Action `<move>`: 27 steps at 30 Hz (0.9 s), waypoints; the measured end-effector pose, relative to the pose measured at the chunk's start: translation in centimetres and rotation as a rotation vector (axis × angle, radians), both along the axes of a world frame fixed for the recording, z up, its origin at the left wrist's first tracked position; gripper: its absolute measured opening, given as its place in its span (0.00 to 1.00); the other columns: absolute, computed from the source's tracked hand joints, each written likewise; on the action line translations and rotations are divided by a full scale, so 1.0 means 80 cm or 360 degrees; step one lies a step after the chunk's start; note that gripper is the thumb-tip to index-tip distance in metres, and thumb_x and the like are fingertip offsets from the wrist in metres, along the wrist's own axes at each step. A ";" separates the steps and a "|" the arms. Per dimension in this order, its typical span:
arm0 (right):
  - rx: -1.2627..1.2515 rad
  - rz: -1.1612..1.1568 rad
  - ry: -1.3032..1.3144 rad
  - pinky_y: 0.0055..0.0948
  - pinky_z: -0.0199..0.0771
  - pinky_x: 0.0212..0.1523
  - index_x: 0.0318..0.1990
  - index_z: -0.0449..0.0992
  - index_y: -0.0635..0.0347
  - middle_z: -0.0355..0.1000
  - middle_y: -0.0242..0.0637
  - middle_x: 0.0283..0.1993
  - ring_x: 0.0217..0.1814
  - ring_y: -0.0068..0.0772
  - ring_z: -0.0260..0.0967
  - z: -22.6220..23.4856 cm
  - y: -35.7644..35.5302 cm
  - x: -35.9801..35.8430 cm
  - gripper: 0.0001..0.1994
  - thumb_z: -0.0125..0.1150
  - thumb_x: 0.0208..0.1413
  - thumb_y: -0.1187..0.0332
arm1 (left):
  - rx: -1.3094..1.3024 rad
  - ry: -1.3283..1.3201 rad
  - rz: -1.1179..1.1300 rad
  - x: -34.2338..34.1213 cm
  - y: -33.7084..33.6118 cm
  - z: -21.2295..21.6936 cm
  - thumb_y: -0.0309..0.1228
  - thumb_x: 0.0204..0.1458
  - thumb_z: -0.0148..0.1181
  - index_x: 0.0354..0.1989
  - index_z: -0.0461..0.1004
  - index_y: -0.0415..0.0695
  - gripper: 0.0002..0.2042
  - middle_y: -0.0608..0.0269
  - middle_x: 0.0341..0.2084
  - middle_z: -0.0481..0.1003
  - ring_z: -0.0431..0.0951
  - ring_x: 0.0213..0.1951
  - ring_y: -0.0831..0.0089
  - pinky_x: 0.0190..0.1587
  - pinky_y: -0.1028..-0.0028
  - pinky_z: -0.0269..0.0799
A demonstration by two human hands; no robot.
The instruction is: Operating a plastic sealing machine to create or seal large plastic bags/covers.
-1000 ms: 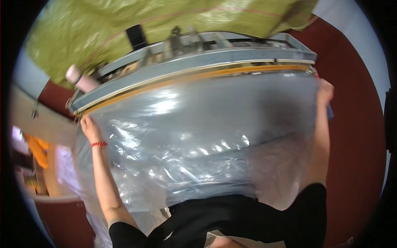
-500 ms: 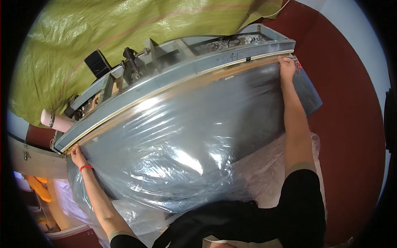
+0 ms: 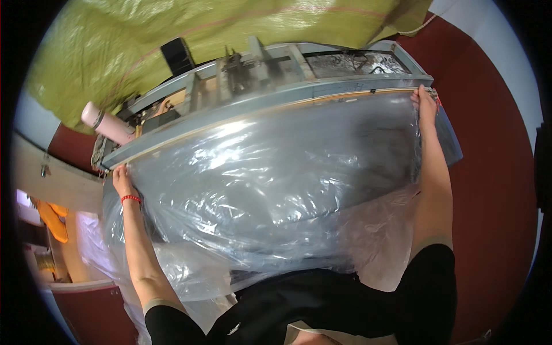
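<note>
Holding film (image 3: 270, 184) | left grip (image 3: 122, 181), right grip (image 3: 425, 108) | frame (image 3: 276, 98) looks leveller

No lettering or number is coming through clearly enough to be read. On the far side of the scene, faint dark marks (image 3: 357, 87) are showing on the near face of the grey metal frame (image 3: 322, 89), toward its right end and just left of a small black clip (image 3: 372, 91); they are looking like handwriting, but blur is keeping their characters from being made out. At the near side, left of the middle, a small white emblem (image 3: 233, 329) is standing out on the black shirt (image 3: 310, 293), appearing too small for its form to be told.
</note>
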State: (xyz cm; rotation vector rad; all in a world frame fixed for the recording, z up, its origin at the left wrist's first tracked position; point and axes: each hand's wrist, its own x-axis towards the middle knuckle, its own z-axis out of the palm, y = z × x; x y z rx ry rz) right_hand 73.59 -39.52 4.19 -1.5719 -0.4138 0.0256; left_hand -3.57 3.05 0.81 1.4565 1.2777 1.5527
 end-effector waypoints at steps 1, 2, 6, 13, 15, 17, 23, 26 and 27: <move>-0.0045 0.0060 -0.0146 0.18 0.61 0.26 0.28 0.75 0.64 0.69 0.32 0.24 0.25 0.16 0.63 0.008 -0.006 -0.012 0.15 0.55 0.49 0.58 | 0.0008 -0.0005 0.0042 -0.009 -0.013 0.010 0.29 0.50 0.48 0.30 0.68 0.41 0.05 0.67 0.25 0.69 0.69 0.24 0.79 0.26 0.83 0.64; -0.0407 -0.0186 -0.0641 0.19 0.62 0.29 0.28 0.76 0.67 0.70 0.30 0.23 0.26 0.17 0.62 0.019 -0.032 -0.013 0.16 0.56 0.48 0.59 | -0.0040 0.0067 -0.0166 0.010 -0.040 0.031 0.28 0.49 0.49 0.30 0.68 0.41 0.04 0.69 0.24 0.69 0.68 0.25 0.80 0.27 0.84 0.63; -0.0474 -0.0606 -0.0581 0.24 0.67 0.39 0.34 0.77 0.60 0.74 0.36 0.33 0.36 0.23 0.69 0.044 -0.100 -0.055 0.12 0.57 0.47 0.62 | 0.0019 0.0318 -0.0469 0.013 -0.148 0.094 0.24 0.47 0.50 0.29 0.68 0.43 0.02 0.72 0.24 0.68 0.67 0.28 0.83 0.32 0.83 0.62; -0.0420 -0.0493 -0.1536 0.27 0.63 0.47 0.42 0.71 0.63 0.69 0.40 0.43 0.42 0.32 0.67 0.119 -0.024 -0.236 0.13 0.53 0.49 0.69 | -0.0033 -0.0011 -0.0699 0.015 -0.275 0.150 0.21 0.46 0.50 0.28 0.68 0.42 0.02 0.69 0.27 0.69 0.67 0.31 0.81 0.36 0.81 0.62; -0.0234 0.0357 -0.1150 0.26 0.61 0.49 0.45 0.69 0.58 0.65 0.36 0.47 0.47 0.28 0.62 0.140 0.063 -0.373 0.15 0.55 0.48 0.70 | -0.0022 0.0052 -0.0656 -0.007 -0.299 0.155 0.21 0.46 0.51 0.28 0.68 0.41 0.02 0.69 0.28 0.68 0.67 0.31 0.80 0.37 0.81 0.62; -0.0241 0.1106 -0.1320 0.28 0.58 0.52 0.44 0.70 0.60 0.66 0.38 0.47 0.51 0.33 0.61 0.146 0.115 -0.475 0.16 0.57 0.44 0.72 | 0.0036 0.0108 -0.0719 -0.021 -0.317 0.161 0.21 0.45 0.52 0.29 0.67 0.40 0.02 0.67 0.29 0.68 0.67 0.33 0.79 0.38 0.81 0.62; -0.0353 0.2242 -0.0872 0.25 0.65 0.34 0.27 0.72 0.63 0.70 0.34 0.27 0.32 0.27 0.67 0.089 0.194 -0.600 0.08 0.60 0.43 0.67 | 0.0180 0.0944 -0.0604 -0.029 -0.351 0.197 0.24 0.46 0.54 0.33 0.68 0.38 0.06 0.65 0.26 0.70 0.70 0.29 0.79 0.33 0.79 0.66; -0.0337 0.2260 -0.0601 0.18 0.62 0.29 0.23 0.72 0.63 0.68 0.28 0.21 0.27 0.15 0.62 0.069 0.179 -0.559 0.06 0.59 0.44 0.69 | -0.0090 0.1328 -0.0797 -0.073 -0.349 0.168 0.28 0.47 0.54 0.30 0.70 0.38 0.06 0.60 0.20 0.70 0.71 0.24 0.75 0.28 0.77 0.67; -0.0257 0.2116 -0.0664 0.20 0.63 0.28 0.23 0.74 0.62 0.68 0.27 0.20 0.25 0.16 0.62 0.057 0.172 -0.521 0.07 0.61 0.43 0.67 | -0.0315 0.1334 -0.1043 -0.083 -0.356 0.144 0.28 0.48 0.53 0.29 0.70 0.38 0.06 0.63 0.20 0.71 0.70 0.24 0.78 0.28 0.78 0.66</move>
